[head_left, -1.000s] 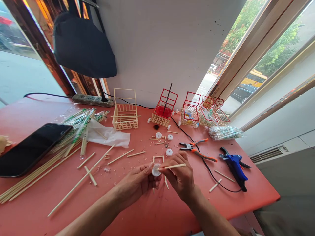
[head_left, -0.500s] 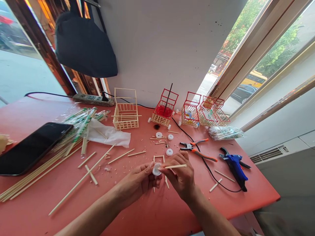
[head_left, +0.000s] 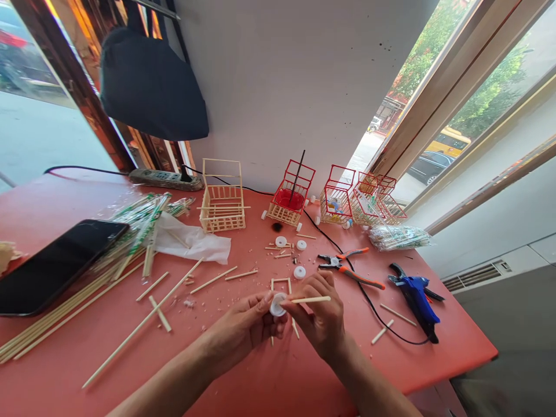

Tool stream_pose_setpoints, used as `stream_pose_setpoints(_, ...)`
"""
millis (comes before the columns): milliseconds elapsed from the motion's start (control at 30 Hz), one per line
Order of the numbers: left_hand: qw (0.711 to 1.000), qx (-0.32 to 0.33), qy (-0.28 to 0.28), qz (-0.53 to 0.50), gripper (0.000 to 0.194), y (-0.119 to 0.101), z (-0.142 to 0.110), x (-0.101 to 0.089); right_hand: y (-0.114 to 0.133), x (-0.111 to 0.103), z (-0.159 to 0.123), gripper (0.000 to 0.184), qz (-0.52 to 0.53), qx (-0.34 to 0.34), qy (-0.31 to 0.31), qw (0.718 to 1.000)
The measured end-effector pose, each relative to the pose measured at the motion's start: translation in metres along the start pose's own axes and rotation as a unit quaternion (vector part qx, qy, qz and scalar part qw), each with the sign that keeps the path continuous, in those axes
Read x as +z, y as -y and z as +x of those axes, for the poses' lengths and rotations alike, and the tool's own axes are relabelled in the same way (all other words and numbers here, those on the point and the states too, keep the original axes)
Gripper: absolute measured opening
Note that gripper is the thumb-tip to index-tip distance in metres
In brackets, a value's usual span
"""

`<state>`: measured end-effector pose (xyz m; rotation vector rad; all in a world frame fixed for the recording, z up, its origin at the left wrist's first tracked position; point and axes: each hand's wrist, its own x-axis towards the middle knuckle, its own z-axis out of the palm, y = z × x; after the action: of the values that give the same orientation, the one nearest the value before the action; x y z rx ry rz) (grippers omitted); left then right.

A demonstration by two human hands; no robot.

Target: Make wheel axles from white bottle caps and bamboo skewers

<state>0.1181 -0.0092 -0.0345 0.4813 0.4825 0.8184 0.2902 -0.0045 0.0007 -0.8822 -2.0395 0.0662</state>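
Note:
Between the thumb and fingers of my left hand [head_left: 245,324] is a white bottle cap [head_left: 278,304], its hollow side turned up toward me. My right hand [head_left: 319,315] pinches a short wooden stick [head_left: 310,300], whose near tip is at the cap; whether it touches the inside is hidden by my fingers. Below and behind both hands lies a small frame of sticks [head_left: 281,281], partly covered. Just beyond, several more white caps [head_left: 299,272] lie on the red table among cut stick bits.
Pliers [head_left: 347,269] and a blue glue gun [head_left: 416,301] with a black cord lie right. Small stick carts [head_left: 223,202] stand along the wall. Loose sticks [head_left: 143,324], wrapped chopsticks [head_left: 143,226], a phone [head_left: 65,260] and a power strip [head_left: 165,178] are on the left.
The view has shifted slightly. Both hands keep the same hold, with the cap tilted a little more and the stick still at it.

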Motion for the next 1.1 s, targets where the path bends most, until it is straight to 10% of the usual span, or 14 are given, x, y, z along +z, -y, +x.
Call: stream_pose_setpoints(1100, 1.000, -0.001, -0.008, 0.001, 0.038, -0.0015, 0.0001, -0.0020, 0.0071, -0.0008, 0.0030, 0.026, 0.041, 0.037, -0.027, 0.998)
